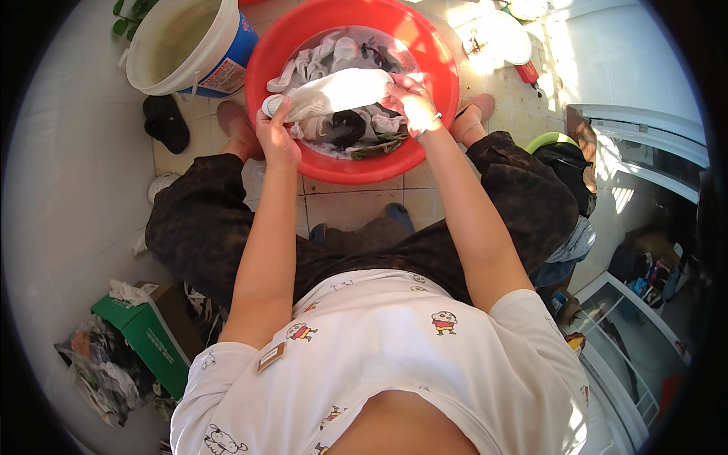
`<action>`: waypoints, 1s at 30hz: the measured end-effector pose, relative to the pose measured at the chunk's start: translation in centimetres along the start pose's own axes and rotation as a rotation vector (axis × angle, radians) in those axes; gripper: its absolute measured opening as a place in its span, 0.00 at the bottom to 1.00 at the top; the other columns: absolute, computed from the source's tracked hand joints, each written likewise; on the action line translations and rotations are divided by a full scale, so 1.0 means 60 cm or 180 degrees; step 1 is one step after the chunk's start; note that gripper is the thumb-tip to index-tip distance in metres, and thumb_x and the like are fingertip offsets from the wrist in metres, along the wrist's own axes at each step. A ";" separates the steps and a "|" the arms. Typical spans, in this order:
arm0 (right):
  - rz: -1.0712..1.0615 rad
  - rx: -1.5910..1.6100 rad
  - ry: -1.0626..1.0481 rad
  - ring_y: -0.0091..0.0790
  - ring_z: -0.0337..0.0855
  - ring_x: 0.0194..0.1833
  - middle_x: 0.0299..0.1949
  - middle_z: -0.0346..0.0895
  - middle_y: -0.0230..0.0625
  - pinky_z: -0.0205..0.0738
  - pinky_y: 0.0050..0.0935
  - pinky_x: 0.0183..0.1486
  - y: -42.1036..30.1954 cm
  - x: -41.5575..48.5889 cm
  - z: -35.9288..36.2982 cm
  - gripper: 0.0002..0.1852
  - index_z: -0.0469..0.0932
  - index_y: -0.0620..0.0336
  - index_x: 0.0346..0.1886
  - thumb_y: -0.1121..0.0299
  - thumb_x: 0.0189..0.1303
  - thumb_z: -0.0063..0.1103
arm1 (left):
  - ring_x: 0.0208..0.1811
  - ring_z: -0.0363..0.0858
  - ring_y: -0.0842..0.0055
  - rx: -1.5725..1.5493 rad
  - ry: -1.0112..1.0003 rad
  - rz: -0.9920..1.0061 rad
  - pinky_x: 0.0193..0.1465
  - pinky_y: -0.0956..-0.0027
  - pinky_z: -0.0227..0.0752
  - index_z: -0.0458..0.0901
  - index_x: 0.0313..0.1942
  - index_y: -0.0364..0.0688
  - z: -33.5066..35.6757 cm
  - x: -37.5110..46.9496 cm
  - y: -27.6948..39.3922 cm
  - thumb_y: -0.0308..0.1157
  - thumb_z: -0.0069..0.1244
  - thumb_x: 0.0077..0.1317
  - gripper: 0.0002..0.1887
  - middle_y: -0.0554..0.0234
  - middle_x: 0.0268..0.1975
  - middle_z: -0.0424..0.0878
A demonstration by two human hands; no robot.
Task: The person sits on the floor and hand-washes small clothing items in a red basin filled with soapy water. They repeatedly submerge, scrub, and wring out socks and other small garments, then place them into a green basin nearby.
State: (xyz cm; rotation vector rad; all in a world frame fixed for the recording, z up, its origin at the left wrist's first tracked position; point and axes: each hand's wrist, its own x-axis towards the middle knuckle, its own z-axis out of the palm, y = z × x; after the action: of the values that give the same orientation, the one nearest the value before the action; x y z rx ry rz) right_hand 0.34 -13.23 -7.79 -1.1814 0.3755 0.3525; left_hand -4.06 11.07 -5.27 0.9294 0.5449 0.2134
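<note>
A white sock is stretched between my two hands above a round red plastic basin. My left hand grips its cuff at the left, thumb on top. At the other end, my right hand pinches the sock's toe part with the fingertips; a bracelet circles that wrist. Beneath the sock, soapy water in the basin holds wet laundry: white pieces at the back, a black piece and a dark green piece nearer me. The sunlit middle of the sock is washed out by glare.
A white and blue bucket of cloudy liquid stands left of the basin, with a black slipper beside it. My feet flank the basin. A red bottle-like object lies at the upper right. Behind on the left is a green box.
</note>
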 end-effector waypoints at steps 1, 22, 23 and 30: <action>0.0079 0.0159 -0.0085 0.22 0.78 0.32 0.37 0.80 0.34 0.74 0.21 0.36 -0.001 0.003 0.009 0.14 0.76 0.64 0.48 0.68 0.61 0.59 | 0.39 0.76 0.79 0.0119 0.0067 0.0126 0.41 0.76 0.69 0.71 0.42 0.39 -0.008 0.012 -0.005 0.27 0.60 0.56 0.17 0.64 0.40 0.78; 0.0364 -0.0364 0.0287 0.32 0.81 0.40 0.36 0.81 0.36 0.75 0.26 0.46 0.113 -0.005 -0.053 0.11 0.80 0.65 0.42 0.72 0.57 0.62 | 0.46 0.75 0.85 0.1402 -0.0750 -0.0946 0.45 0.79 0.67 0.75 0.50 0.41 -0.035 0.000 -0.100 0.31 0.50 0.66 0.13 0.69 0.47 0.80; 0.0381 0.0371 0.0287 0.30 0.81 0.41 0.37 0.81 0.36 0.74 0.26 0.45 0.093 -0.017 -0.039 0.09 0.79 0.67 0.41 0.73 0.58 0.60 | 0.48 0.75 0.84 0.1522 -0.0850 -0.1030 0.46 0.78 0.68 0.75 0.51 0.42 -0.032 -0.006 -0.105 0.32 0.50 0.66 0.14 0.69 0.48 0.80; 0.0595 0.1706 -0.0420 0.33 0.80 0.48 0.46 0.79 0.36 0.77 0.33 0.51 0.026 -0.082 0.012 0.11 0.75 0.62 0.48 0.72 0.64 0.53 | 0.50 0.75 0.80 0.0558 -0.1982 -0.1239 0.48 0.76 0.69 0.65 0.62 0.46 0.041 -0.070 -0.051 0.31 0.54 0.63 0.28 0.65 0.55 0.74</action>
State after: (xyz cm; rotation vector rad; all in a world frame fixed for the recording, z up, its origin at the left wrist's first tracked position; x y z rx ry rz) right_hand -4.64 -12.35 -6.55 -0.5973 0.4330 0.4553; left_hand -6.47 5.87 -5.07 0.9788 0.1556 -0.4719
